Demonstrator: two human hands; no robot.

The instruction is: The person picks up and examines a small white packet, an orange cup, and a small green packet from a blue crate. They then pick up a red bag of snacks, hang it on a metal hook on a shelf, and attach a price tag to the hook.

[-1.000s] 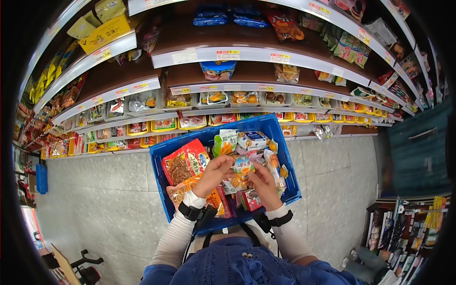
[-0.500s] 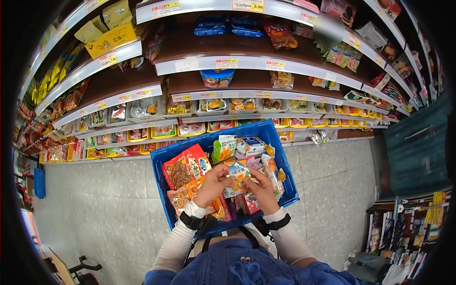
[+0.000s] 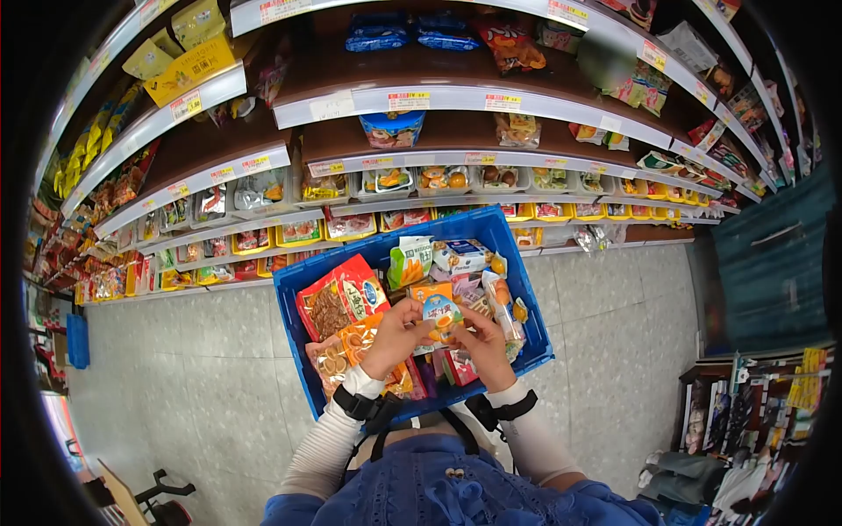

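Observation:
A small snack packet (image 3: 440, 312) with an orange and pale blue front is held up between both hands. My left hand (image 3: 396, 336) pinches its left edge, and my right hand (image 3: 484, 349) grips the right side. Beneath them stands a blue crate (image 3: 285, 302) full of packaged snacks. Inside it, a red bag (image 3: 342, 296) lies at the left, with an orange bag (image 3: 338, 355) below it. A green and white packet (image 3: 410, 262) is near the far wall, beside a white and blue pack (image 3: 462, 258). A long clear-wrapped packet (image 3: 503, 307) runs along the right.
Store shelves (image 3: 351, 107) curve across the front, holding snack bags and price tags. Lower rows hold yellow trays (image 3: 300, 232). Grey tile floor (image 3: 206, 368) surrounds the crate. At the lower right stands a rack (image 3: 745, 394); a person's legs (image 3: 680, 478) show beside it.
The view has shifted slightly, so the shelves sit a little higher and further left. Both hands keep hold of the packet, whose front now faces me more fully.

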